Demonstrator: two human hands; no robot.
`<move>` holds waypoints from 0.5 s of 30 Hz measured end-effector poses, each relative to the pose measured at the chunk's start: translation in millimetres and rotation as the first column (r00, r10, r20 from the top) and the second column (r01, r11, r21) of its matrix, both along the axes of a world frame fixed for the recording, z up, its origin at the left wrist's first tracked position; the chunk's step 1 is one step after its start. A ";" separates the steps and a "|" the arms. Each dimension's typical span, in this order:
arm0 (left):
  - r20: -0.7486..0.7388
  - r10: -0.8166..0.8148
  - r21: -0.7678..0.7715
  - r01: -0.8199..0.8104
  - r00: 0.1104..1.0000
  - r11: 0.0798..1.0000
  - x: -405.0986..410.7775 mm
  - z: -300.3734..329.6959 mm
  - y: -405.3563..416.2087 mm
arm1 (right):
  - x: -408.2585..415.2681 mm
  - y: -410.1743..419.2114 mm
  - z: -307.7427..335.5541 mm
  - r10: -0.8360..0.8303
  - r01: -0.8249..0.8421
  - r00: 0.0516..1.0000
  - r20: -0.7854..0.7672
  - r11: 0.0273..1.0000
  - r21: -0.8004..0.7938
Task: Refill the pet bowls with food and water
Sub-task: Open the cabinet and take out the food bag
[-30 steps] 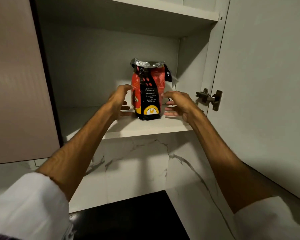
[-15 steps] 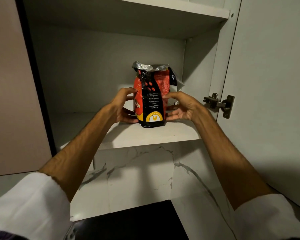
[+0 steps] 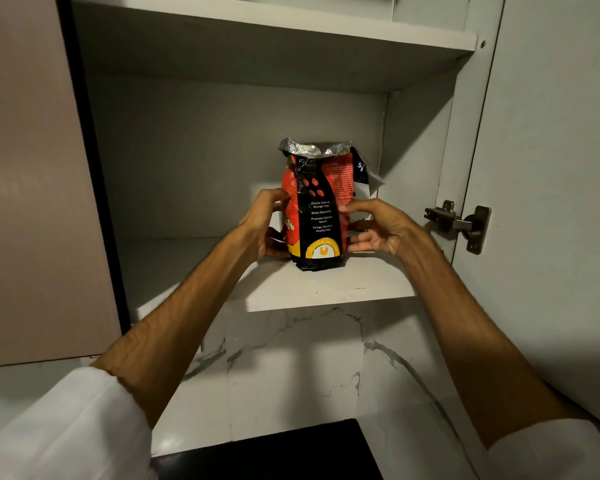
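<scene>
My 2 arms reach up into the cupboard. My left hand point(image 3: 263, 223) and my right hand point(image 3: 378, 225) curl round the sides of the puppy food bag point(image 3: 317, 209), grasping it. The bag stands upright on the white shelf point(image 3: 326, 289). It is crinkly, red and black, with a shiny silver torn top.

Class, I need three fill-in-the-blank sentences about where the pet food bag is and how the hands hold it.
1. The red and black foil pet food bag stands on a white cabinet ____.
2. The left hand and right hand grip the bag's ____.
3. The bag's silver top is ____.

Missing words: shelf; sides; open
</scene>
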State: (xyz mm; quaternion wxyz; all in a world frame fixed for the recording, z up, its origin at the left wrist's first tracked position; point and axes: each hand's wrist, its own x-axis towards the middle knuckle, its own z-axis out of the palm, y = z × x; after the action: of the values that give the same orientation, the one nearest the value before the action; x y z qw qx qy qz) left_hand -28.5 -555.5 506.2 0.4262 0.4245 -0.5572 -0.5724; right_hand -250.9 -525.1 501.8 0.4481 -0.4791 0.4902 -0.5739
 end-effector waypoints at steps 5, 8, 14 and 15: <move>-0.016 0.011 -0.026 -0.011 1.000 1.000 1.8 0.0 6.9 | 0.1 3.3 2.4 0.006 -0.006 1.000 -0.007 1.000 0.000; -0.011 0.013 -0.042 -0.013 1.000 0.999 5.2 1.6 14.1 | 2.4 10.2 4.0 0.009 -0.009 1.000 -0.014 1.000 -0.001; -0.014 0.019 -0.063 -0.020 1.000 0.998 17.2 6.6 36.5 | 14.0 32.8 8.5 -0.001 0.001 1.000 -0.017 1.000 -0.007; -0.015 0.017 -0.065 -0.018 1.000 0.998 19.7 7.2 41.5 | 16.3 37.9 9.5 -0.004 0.004 1.000 -0.016 1.000 -0.006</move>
State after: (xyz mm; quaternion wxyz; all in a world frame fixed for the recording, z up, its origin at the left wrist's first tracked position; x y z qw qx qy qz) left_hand -8.8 -514.0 513.4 0.4487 0.4112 -0.5688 -0.5532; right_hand -234.5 -487.2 511.3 0.4417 -0.4840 0.4931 -0.5723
